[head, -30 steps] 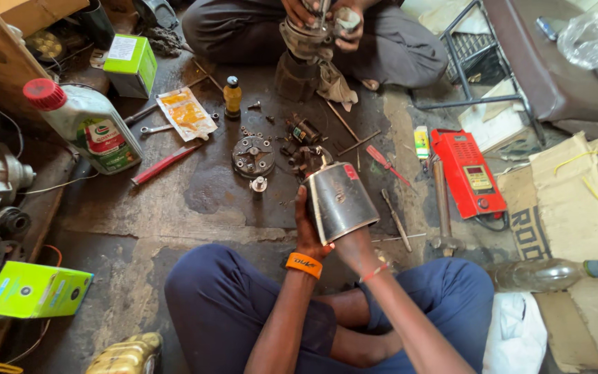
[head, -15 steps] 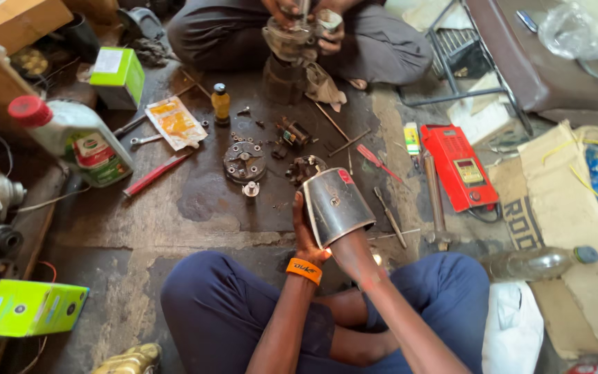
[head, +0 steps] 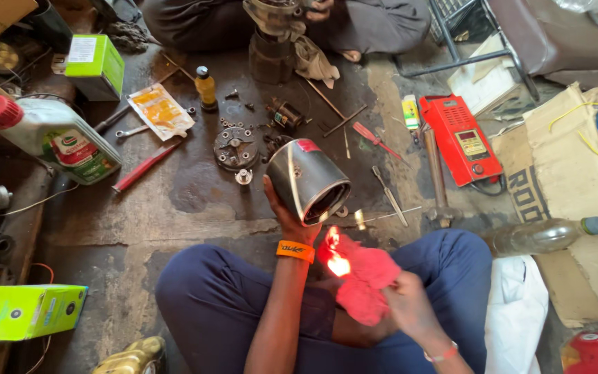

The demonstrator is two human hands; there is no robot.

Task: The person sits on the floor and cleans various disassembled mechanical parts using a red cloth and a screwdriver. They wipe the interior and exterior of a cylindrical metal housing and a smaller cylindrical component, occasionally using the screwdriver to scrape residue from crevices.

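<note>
Now left hand grips metal cylinder; right hand clutches red rag.

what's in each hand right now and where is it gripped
The left hand grips the metal cylinder housing by its outer wall near the open end. The right hand holds a bunched red rag.

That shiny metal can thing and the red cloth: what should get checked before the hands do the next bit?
1. Left hand grips the metal cylinder: ok.
2. Cylinder's open end faces the person: ok.
3. Right hand holds the red rag: ok.
4. Rag clear of the cylinder's opening: ok, it sits below in the lap.
5. Inside of the cylinder clean: cannot tell.
6. Floor under the cylinder free of loose parts: not ok, small bolts and a round plate lie close.
</note>
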